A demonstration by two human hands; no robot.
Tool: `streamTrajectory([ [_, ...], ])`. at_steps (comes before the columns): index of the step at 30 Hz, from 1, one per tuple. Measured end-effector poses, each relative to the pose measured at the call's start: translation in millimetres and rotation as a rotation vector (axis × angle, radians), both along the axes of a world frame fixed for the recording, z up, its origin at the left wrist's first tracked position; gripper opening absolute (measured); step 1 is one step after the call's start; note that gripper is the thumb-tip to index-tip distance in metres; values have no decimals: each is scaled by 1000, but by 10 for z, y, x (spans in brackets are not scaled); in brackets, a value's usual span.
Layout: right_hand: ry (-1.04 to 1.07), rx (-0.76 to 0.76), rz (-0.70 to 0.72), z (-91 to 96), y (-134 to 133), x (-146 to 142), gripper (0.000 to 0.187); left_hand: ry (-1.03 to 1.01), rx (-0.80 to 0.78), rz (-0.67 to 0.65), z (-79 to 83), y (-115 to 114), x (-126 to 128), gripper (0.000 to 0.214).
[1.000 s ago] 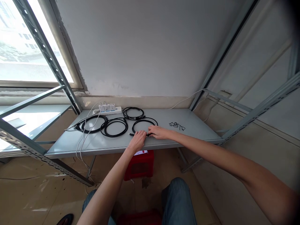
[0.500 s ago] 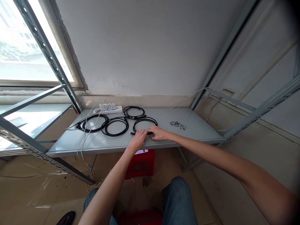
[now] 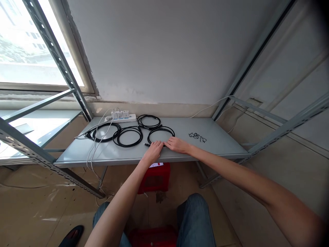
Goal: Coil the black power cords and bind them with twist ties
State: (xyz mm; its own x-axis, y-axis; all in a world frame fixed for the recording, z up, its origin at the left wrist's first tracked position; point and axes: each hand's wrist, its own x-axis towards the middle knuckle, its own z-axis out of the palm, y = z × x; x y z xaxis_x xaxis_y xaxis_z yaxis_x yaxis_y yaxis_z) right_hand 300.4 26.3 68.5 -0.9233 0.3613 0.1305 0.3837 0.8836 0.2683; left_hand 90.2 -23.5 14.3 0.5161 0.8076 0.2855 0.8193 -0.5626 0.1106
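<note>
A black cable coil [image 3: 161, 131] lies on the grey metal shelf [image 3: 218, 145], nearest of several coils. My left hand [image 3: 154, 150] rests on the coil's near edge, fingers closed over the cable, and one connector end [image 3: 147, 144] pokes out to its left. My right hand [image 3: 178, 144] lies just to the right, fingertips pinching the same cable where it meets the left hand. The two hands nearly touch. How the cable runs beneath the fingers is hidden.
Three more black coils [image 3: 128, 136] [image 3: 104, 132] [image 3: 148, 121] lie to the left and behind. A white power strip [image 3: 120, 118] with plugs sits at the back, white leads [image 3: 94, 151] hanging over the front edge. Small black ties [image 3: 197, 137] lie right. A red stool [image 3: 155, 176] stands below.
Both hands stay on the near edge of the coil, shifting only slightly. The view has tilted a little, so everything sits slightly higher and to the right in the picture.
</note>
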Motion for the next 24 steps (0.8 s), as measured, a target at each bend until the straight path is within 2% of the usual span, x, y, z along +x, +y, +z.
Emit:
streamTrajectory([
  [9,-154,21,24,158,-32,-23,37,-15,-31,6,89,-39,8,29],
  [13,-131,-8,17,196,-65,-79,36,-20,-43,11,80,-30,4,30],
  [16,-170,32,-28,216,-110,-140,36,-7,-37,18,62,-16,0,32],
  [20,-207,16,-225,227,-208,-212,33,2,-24,10,56,-10,-6,30],
  [22,-185,-63,-368,226,-270,-227,29,-1,-28,-3,55,-11,-10,29],
  [24,-75,-177,-524,217,-330,-220,21,-9,-41,-17,55,-14,-13,28],
])
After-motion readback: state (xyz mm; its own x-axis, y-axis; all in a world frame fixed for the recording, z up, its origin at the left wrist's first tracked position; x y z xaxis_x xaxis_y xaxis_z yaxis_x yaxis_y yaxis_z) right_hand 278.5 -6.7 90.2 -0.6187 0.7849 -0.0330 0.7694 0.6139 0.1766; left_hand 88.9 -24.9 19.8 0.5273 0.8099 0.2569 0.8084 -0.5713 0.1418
